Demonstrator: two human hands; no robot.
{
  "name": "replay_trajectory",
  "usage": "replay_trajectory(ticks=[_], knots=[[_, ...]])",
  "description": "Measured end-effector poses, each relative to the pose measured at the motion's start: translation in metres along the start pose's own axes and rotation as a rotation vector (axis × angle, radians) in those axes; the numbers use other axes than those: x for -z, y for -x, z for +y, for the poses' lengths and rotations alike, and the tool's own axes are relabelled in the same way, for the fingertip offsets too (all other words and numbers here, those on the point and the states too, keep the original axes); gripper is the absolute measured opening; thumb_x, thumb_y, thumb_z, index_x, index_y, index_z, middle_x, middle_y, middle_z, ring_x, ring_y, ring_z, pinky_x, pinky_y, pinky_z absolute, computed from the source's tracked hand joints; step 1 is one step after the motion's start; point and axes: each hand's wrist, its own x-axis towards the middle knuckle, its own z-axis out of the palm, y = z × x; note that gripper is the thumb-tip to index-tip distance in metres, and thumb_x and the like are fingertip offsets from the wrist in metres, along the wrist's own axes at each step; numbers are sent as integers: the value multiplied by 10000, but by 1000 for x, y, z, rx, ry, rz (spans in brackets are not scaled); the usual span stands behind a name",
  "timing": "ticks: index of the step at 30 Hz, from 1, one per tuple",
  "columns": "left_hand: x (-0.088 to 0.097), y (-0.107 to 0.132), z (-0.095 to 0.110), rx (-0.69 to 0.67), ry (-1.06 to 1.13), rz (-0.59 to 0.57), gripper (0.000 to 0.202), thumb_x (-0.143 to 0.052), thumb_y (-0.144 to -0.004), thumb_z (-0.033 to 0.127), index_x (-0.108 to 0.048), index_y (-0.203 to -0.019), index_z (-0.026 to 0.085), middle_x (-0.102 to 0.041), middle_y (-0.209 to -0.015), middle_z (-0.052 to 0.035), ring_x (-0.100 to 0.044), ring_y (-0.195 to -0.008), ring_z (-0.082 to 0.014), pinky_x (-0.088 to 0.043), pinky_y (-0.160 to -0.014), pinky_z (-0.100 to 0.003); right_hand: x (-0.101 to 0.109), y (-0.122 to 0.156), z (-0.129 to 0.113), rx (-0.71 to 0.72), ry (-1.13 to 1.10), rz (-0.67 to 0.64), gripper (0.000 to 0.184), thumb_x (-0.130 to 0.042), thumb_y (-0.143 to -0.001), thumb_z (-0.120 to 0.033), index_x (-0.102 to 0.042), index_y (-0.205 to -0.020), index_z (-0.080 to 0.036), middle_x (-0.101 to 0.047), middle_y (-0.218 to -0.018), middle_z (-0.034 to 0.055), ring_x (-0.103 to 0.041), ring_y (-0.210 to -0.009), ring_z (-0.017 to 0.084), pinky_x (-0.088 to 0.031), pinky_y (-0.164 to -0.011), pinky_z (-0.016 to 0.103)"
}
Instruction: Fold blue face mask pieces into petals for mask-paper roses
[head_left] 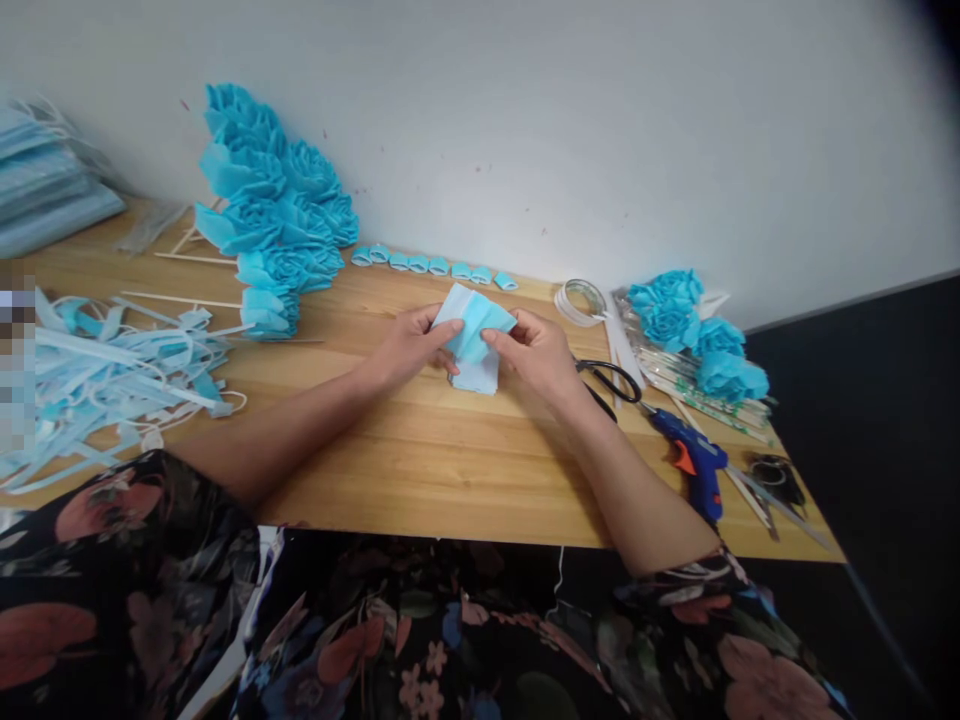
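Note:
Above the wooden table (pixel 420 470), a thin piece of blue and white mask fabric (pixel 475 318) is stretched between both hands. My left hand (pixel 405 350) pinches its left side, thumb on top. Its right corner is gripped by my right hand (pixel 536 355), thumb pressed on the blue face and fingers partly hidden behind. Just below the piece, a small stack of pale blue fabric pieces (pixel 478 378) shows; I cannot tell whether it lies on the table or is held. Black-handled scissors (pixel 619 378) lie beside my right wrist, partly covered by it.
Blue fabric flowers (pixel 281 190) on sticks stand at the back left, with small blue rolls (pixel 418 264) in a row beside them. Cut strips (pixel 135 375) and stacked masks (pixel 45 185) lie left. To the right are tape (pixel 562 305), more flowers (pixel 667 310) and a blue glue gun (pixel 701 460).

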Motion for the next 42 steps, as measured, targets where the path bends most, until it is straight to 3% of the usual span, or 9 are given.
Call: replay_trajectory(ticks=[6, 10, 13, 17, 21, 27, 32, 38, 42], knots=[[2, -1, 1, -10, -30, 102, 325, -813, -822, 411, -705, -885, 111, -719, -754, -40, -645, -578, -115, -572, -530, -235, 3, -2, -2, 16, 6, 49, 351, -733, -775, -468, -521, -662, -212, -444, -576, -63, -369, -556, 85, -271, -520, 241], [3, -2, 1, 1, 3, 112, 333, -834, -796, 410, -719, -880, 109, -714, -762, -40, -638, -590, -116, -575, -521, -236, 4, -3, -5, -13, -2, 66, 285, -725, -784, -448, -591, -705, -209, -549, -568, -45, -435, -513, 86, -304, -483, 236], [6, -5, 1, -1, 58, 195, 295, -830, -803, 371, -714, -885, 112, -704, -779, -40, -646, -611, -117, -568, -509, -223, 6, -4, -6, -22, -33, 125, 215, -712, -797, -414, -655, -795, -207, -646, -623, -14, -549, -533, 114, -377, -467, 238], [11, -8, 2, 5, 151, 320, 236, -793, -839, 321, -688, -925, 129, -688, -783, -29, -646, -606, -116, -552, -494, -214, 6, -3, -4, 69, 54, 242, 146, -673, -830, -338, -717, -862, -203, -745, -778, 14, -687, -703, 158, -539, -601, 280], [12, -9, 3, -3, 183, 367, 215, -749, -874, 306, -670, -961, 126, -682, -784, -34, -662, -611, -130, -546, -491, -218, 2, 1, 1, 209, 258, 335, 132, -644, -864, -287, -758, -881, -221, -792, -895, 16, -718, -820, 174, -596, -746, 328], [12, -9, 3, 11, 156, 348, 221, -728, -894, 325, -663, -974, 129, -693, -802, -43, -671, -628, -133, -563, -530, -226, -3, 3, 10, 281, 383, 309, 153, -623, -891, -281, -772, -895, -246, -805, -971, 19, -743, -912, 205, -629, -778, 362], [11, -8, 2, 10, 173, 342, 212, -737, -882, 301, -663, -982, 129, -708, -813, -43, -663, -631, -130, -571, -540, -226, -7, 3, 11, 219, 272, 273, 162, -630, -885, -287, -775, -935, -234, -804, -1017, 29, -750, -929, 207, -642, -823, 391], [9, -3, 8, 35, 346, 123, 242, -729, -902, 381, -643, -898, 154, -726, -829, -58, -726, -795, -178, -633, -827, -360, -10, 7, 9, 196, 119, 186, 242, -602, -863, -197, -769, -1029, -255, -784, -1157, 27, -733, -1106, 209, -608, -973, 422], [8, -3, 11, 44, 393, 74, 244, -646, -956, 370, -647, -822, 166, -726, -852, -57, -723, -839, -177, -614, -895, -379, -8, 9, 5, 270, 184, 161, 287, -574, -830, -132, -777, -973, -276, -782, -1159, 12, -717, -1150, 211, -576, -1015, 434]])
